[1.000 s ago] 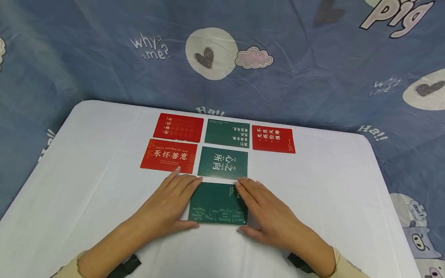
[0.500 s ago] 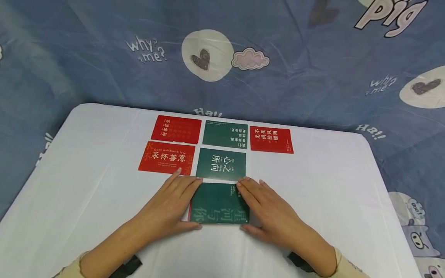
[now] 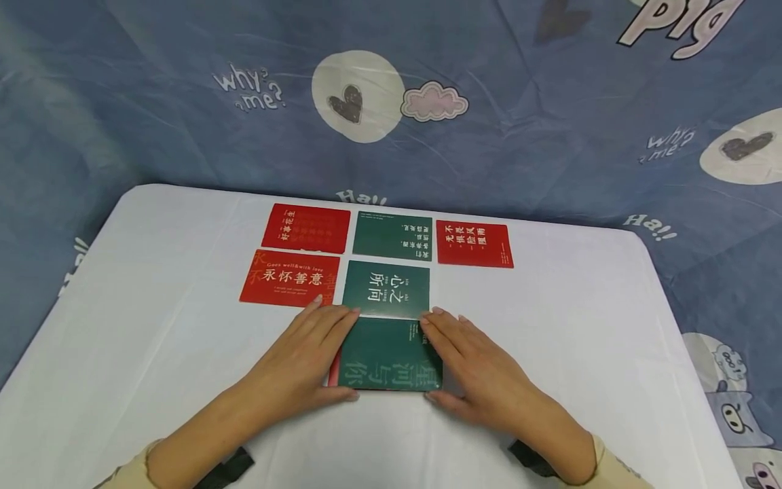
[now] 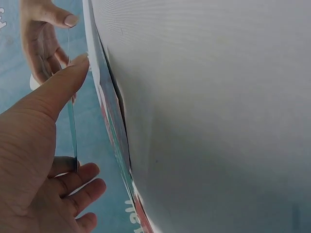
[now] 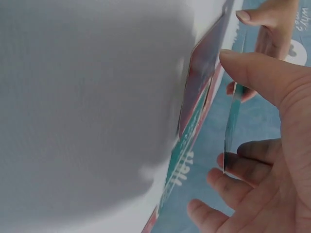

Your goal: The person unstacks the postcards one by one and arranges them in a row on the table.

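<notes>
Both hands grip a green card (image 3: pixel 391 356) with pale characters by its two ends. The left hand (image 3: pixel 305 353) has its thumb at the near edge and its index finger at the far edge. The right hand (image 3: pixel 476 367) holds the opposite end in the same way. In the left wrist view, the green card (image 4: pixel 73 131) appears edge-on, raised off the table. The right wrist view shows the green card (image 5: pixel 232 121) likewise raised between the thumb and fingers. A red card (image 3: pixel 333 372) peeks out beneath its left end. Beyond lies another green card (image 3: pixel 386 288).
A red card (image 3: pixel 290 278) lies just beyond the left fingertips. Farther back are another red card (image 3: pixel 305 229), a green card (image 3: pixel 391 236) and a third red card (image 3: pixel 475 244). They lie on a white-covered table (image 3: pixel 580 305) against a blue printed cloth (image 3: pixel 519 136).
The held green card has risen and shifted slightly right with both hands, so more of the red card shows at its left end. The gap to the green card beyond has narrowed in view.
</notes>
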A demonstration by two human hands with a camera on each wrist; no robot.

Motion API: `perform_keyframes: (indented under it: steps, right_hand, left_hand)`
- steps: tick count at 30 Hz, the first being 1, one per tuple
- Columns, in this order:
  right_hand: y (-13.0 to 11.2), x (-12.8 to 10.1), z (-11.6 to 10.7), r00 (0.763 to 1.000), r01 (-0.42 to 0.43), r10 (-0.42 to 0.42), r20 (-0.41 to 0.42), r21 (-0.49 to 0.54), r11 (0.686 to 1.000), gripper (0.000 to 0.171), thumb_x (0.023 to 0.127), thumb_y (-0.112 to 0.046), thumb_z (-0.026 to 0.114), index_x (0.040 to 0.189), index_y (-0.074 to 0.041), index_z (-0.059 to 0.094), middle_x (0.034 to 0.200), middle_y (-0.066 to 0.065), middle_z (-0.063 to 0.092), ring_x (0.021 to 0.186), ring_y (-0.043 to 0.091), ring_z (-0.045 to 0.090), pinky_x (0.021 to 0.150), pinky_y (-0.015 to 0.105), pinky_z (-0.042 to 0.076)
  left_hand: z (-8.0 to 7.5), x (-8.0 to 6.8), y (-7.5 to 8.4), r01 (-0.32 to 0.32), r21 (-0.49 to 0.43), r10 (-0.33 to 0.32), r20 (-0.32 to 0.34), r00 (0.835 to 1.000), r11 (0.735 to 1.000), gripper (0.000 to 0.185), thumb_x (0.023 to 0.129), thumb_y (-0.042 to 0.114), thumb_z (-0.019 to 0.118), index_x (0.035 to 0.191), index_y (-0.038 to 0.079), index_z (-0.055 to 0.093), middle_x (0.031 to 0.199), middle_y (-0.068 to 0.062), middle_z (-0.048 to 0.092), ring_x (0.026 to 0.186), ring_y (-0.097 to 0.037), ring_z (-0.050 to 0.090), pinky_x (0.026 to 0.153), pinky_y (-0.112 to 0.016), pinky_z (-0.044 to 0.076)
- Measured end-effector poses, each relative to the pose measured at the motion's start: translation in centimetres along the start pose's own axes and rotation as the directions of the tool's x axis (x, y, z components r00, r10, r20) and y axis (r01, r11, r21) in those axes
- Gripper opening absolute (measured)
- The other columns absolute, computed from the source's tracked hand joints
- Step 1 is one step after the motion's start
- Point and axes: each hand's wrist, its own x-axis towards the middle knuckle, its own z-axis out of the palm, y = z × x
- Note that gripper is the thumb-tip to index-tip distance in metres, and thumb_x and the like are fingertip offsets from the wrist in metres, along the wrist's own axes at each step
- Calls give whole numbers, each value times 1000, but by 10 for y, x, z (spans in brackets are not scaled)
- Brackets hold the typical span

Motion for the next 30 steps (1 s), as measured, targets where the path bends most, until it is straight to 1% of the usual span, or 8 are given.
perform_keyframes:
  steps: [7, 13, 18, 22, 30]
  right_hand:
    - [3, -2, -2, 1000, 3, -3, -16, 6, 1000, 105, 85, -43, 86, 165, -7, 29, 168, 9, 32, 157, 23, 25, 124, 44, 28]
    - [6, -3, -3, 1000, 2, -2, -21, 8, 1000, 104, 85, -42, 86, 165, -6, 29, 169, 10, 31, 157, 24, 24, 125, 44, 27]
    - [8, -5, -3, 1000, -7, 7, -20, 8, 1000, 106, 84, -43, 86, 165, -7, 28, 170, 8, 30, 157, 24, 25, 124, 45, 28]
    - [10, -5, -4, 1000, -15, 15, -25, 8, 1000, 107, 84, -43, 87, 165, -7, 28, 170, 7, 29, 157, 24, 26, 123, 45, 29]
    - [12, -8, -5, 999, -18, 18, -31, 1, 1000, 106, 84, -41, 87, 165, -6, 27, 170, 8, 29, 157, 25, 25, 124, 45, 29]
  left_hand:
    - [1, 3, 1, -15, -3, 15, -26, 1000, 1000, 116, 64, 57, 96, 153, 1, 46, 147, -12, 52, 139, -29, 44, 127, -51, 18]
    - [0, 7, 2, -10, -2, 10, -19, 1000, 1000, 115, 64, 57, 96, 152, 1, 47, 146, -12, 52, 138, -29, 45, 126, -55, 19]
    - [1, 10, 3, -14, 6, 14, -18, 1000, 1000, 114, 64, 56, 96, 151, 1, 47, 146, -12, 52, 137, -28, 44, 127, -54, 19]
    - [2, 13, 4, -22, 16, 23, -28, 999, 1000, 113, 66, 57, 95, 151, 1, 47, 145, -12, 52, 136, -28, 45, 127, -53, 18]
    - [4, 16, 6, -19, 11, 20, -32, 999, 1000, 113, 66, 57, 95, 152, 1, 48, 144, -12, 52, 136, -27, 44, 127, -55, 15]
